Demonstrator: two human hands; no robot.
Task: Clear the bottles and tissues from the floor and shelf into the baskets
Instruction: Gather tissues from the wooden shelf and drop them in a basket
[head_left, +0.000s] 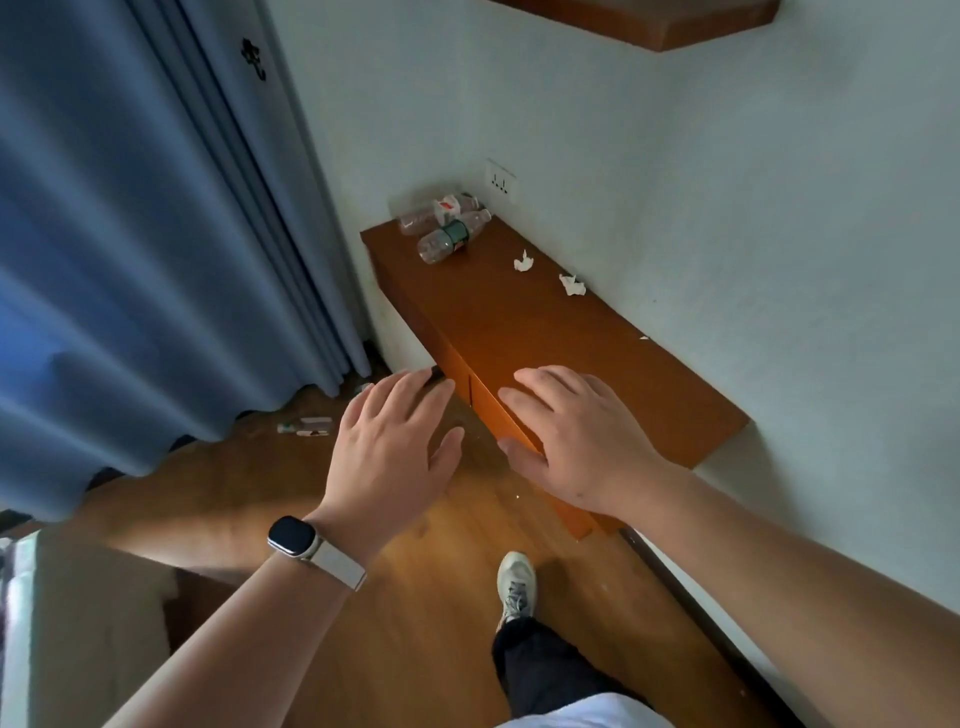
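Note:
A brown wall shelf (597, 364) runs along the white wall. At its far end lie clear plastic bottles: one with a green label (451, 236), one behind it (415, 222) and one with a red and white label (451, 207). Two crumpled white tissues (523, 262) (572, 285) lie further along the shelf. On the floor by the curtain lies another bottle (306, 427). My left hand (395, 447) and my right hand (576, 436) are stretched out in front of me, fingers straight, holding nothing. No basket is in view.
A blue curtain (156, 260) hangs at the left down to the wooden floor (415, 597). A second wooden shelf (649, 21) sits high on the wall. A wall socket (501, 181) is above the bottles. My foot (515, 582) stands near the shelf's near end.

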